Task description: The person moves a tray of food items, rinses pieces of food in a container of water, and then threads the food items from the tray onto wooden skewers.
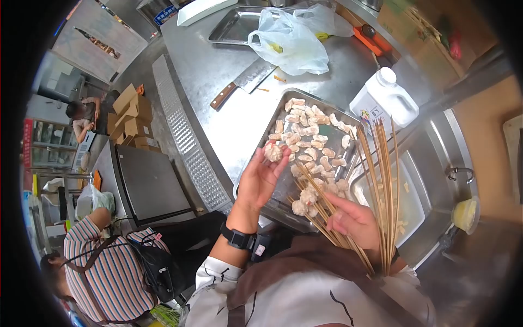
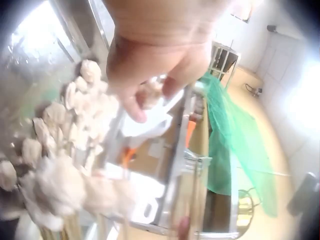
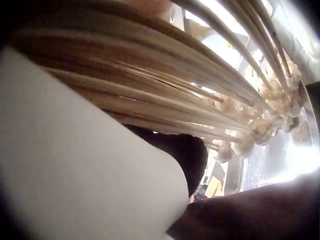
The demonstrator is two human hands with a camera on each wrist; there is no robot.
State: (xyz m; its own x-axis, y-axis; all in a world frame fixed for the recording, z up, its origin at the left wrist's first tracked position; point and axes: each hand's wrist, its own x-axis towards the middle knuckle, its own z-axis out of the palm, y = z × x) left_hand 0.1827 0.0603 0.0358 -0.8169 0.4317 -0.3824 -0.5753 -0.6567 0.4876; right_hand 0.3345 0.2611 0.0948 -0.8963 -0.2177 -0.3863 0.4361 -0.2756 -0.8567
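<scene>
Pinch the ball lightly in the half-curled left hand, gripping skewers firmly in the curled right hand alongside.

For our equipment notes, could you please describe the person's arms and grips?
The left grip and right grip are ungloved. The left arm wears a black strap with a dark boxy unit and a white sleeve marked with black lines.

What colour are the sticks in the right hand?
The sticks are golden brown, clearest in the head view.
</scene>
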